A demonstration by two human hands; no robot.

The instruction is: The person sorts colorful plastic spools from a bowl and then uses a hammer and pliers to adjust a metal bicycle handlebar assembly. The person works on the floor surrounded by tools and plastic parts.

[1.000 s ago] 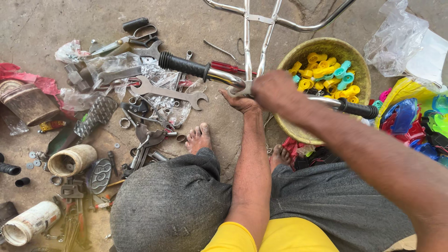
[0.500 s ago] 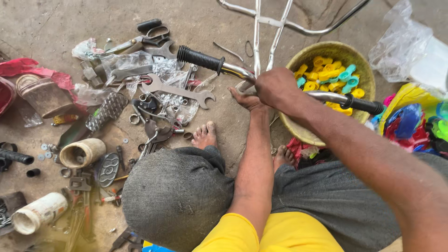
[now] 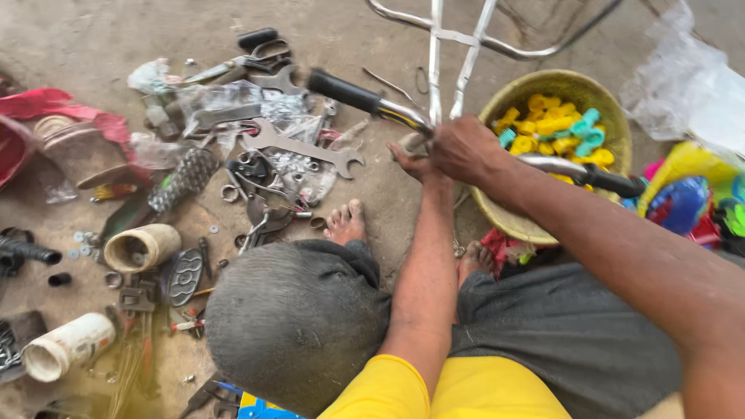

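My right hand (image 3: 464, 149) is clenched around the middle of the handlebar (image 3: 403, 116), which crosses just above the woven basket (image 3: 497, 217). My left hand (image 3: 414, 161) sits beneath it, mostly hidden; I cannot tell its grip. A flat wrench (image 3: 299, 147) lies on the floor left of the basket.

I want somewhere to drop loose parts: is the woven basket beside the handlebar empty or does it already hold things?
Not empty. The woven basket holds a heap of small yellow and teal plastic pieces, which cover much of its visible inside.
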